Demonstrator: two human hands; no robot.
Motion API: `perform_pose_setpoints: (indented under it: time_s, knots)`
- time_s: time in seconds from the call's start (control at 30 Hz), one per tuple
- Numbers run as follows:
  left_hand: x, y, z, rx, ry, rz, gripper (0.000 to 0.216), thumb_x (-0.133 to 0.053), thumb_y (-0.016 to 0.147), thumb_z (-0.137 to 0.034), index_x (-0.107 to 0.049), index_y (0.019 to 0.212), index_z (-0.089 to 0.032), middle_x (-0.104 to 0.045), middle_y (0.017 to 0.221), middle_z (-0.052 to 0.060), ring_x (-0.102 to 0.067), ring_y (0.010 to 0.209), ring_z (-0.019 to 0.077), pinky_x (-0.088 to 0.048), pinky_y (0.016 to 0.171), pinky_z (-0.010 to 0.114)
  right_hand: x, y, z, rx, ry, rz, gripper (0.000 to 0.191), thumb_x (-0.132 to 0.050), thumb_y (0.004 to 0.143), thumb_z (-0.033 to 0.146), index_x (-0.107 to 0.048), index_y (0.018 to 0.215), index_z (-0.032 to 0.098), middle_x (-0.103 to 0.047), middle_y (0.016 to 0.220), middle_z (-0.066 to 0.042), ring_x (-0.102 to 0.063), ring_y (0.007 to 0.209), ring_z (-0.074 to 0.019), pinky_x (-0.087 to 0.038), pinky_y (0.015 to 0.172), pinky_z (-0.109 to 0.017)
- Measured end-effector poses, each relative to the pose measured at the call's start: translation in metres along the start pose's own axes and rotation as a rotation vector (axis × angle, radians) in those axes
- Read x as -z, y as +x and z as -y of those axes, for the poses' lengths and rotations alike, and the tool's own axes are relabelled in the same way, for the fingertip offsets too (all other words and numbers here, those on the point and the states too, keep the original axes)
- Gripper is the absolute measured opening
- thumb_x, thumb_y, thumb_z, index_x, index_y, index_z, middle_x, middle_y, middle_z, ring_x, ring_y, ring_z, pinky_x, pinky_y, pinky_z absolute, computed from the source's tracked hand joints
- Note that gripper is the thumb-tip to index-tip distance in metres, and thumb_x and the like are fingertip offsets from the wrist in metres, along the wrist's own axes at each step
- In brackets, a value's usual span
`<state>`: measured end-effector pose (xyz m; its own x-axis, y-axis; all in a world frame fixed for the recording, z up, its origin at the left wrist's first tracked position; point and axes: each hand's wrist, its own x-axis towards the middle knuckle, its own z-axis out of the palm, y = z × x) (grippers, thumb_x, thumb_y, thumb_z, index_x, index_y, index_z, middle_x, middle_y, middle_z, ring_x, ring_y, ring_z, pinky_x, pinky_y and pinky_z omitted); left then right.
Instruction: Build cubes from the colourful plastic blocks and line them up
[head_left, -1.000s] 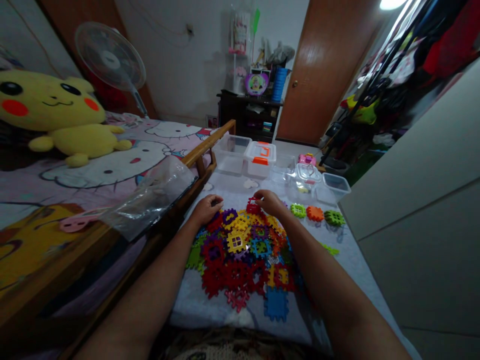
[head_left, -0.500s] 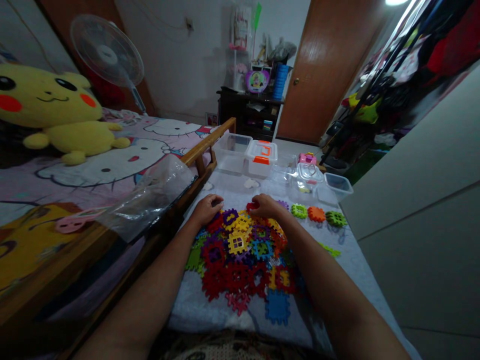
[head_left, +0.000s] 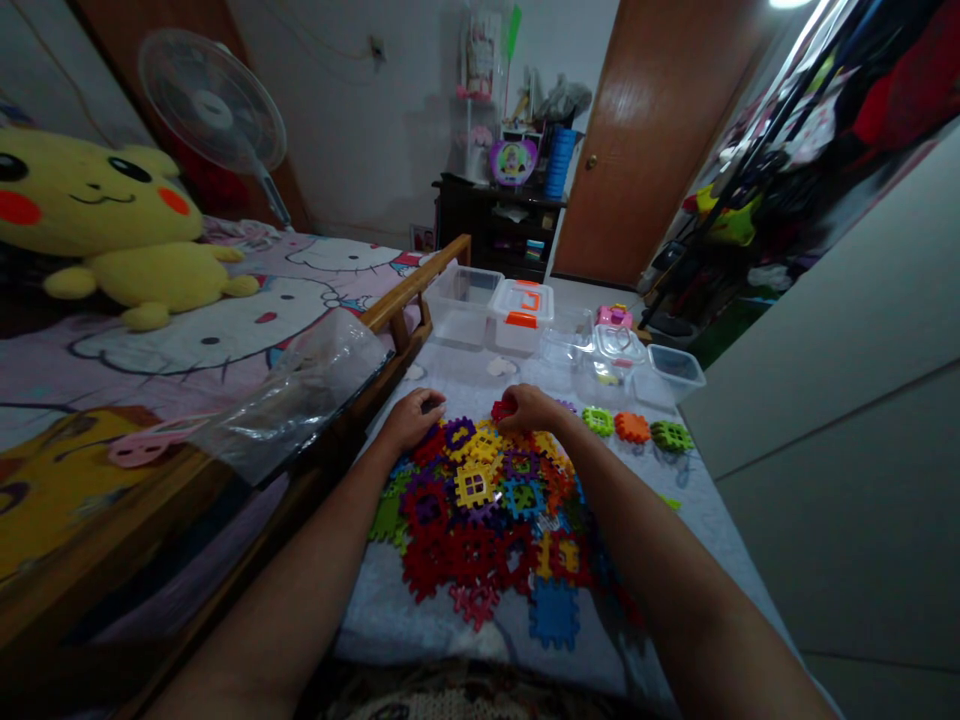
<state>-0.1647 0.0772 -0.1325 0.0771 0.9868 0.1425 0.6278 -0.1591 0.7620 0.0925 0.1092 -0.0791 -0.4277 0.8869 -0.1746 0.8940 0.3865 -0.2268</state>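
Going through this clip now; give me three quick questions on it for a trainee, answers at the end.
1. Which hand holds a red piece?
2. True or false: the blue square lies nearer the camera than the yellow window-shaped piece.
3. Choose: what colour sits between the lime-green piece and the dark-green piece? A) blue, B) orange, C) purple.

Key: 1. The right hand. 2. True. 3. B, the orange piece.
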Motion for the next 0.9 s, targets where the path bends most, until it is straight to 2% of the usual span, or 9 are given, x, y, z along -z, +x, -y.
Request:
perform_pose_setpoints:
  time_s: [0.13, 0.23, 0.47, 0.6, 0.9]
  knots:
    - [-0.001, 0.001, 0.001, 0.005, -0.003, -0.001, 0.028, -0.059, 0.074, -0.038, -0.067, 0.092, -0.019, -0.068, 0.095, 0.006, -0.065, 0.089, 0.0226, -0.052, 0.088, 0.037, 0.016, 0.003, -0.018, -0.057, -0.020, -0.117, 0.045, -0.068, 0.079, 0.040, -0.067, 0.116, 0.015, -0.069, 0.114, -0.011, -0.062, 0.099, -0.0210, -0.044, 0.082, -0.026]
    - [-0.001, 0.001, 0.002, 0.001, 0.013, 0.003, 0.029, -0.058, 0.075, -0.039, -0.067, 0.093, -0.018, -0.068, 0.097, 0.007, -0.065, 0.091, 0.0234, -0.051, 0.090, 0.038, 0.023, 0.005, -0.031, -0.113, -0.054, -0.147, 0.046, -0.066, 0.080, 0.041, -0.066, 0.118, 0.014, -0.066, 0.116, -0.013, -0.061, 0.102, -0.0238, -0.044, 0.086, -0.030]
    - [-0.002, 0.001, 0.003, 0.005, -0.001, 0.007, 0.031, -0.058, 0.074, -0.041, -0.067, 0.093, -0.019, -0.068, 0.097, 0.007, -0.065, 0.093, 0.0238, -0.051, 0.091, 0.038, 0.004, 0.001, -0.035, -0.146, -0.123, -0.047, 0.054, -0.074, 0.072, 0.048, -0.066, 0.117, 0.019, -0.063, 0.121, -0.014, -0.057, 0.110, -0.0310, -0.045, 0.088, -0.036]
    - [-0.001, 0.001, 0.003, 0.007, 0.001, 0.006, 0.030, -0.058, 0.074, -0.041, -0.067, 0.092, -0.019, -0.068, 0.097, 0.007, -0.065, 0.092, 0.0236, -0.051, 0.091, 0.038, 0.003, 0.000, -0.036, -0.141, -0.137, -0.011, 0.060, -0.071, 0.075, 0.052, -0.062, 0.125, 0.021, -0.060, 0.128, -0.013, -0.055, 0.116, -0.0311, -0.044, 0.090, -0.036]
    - [0.000, 0.000, 0.000, 0.007, -0.007, 0.008, 0.030, -0.059, 0.073, -0.041, -0.067, 0.092, -0.019, -0.068, 0.098, 0.007, -0.065, 0.092, 0.0233, -0.051, 0.091, 0.038, 0.003, 0.000, -0.030, -0.148, -0.184, 0.006, 0.042, -0.069, 0.076, 0.043, -0.068, 0.110, 0.019, -0.062, 0.120, -0.015, -0.056, 0.111, -0.0315, -0.045, 0.087, -0.037]
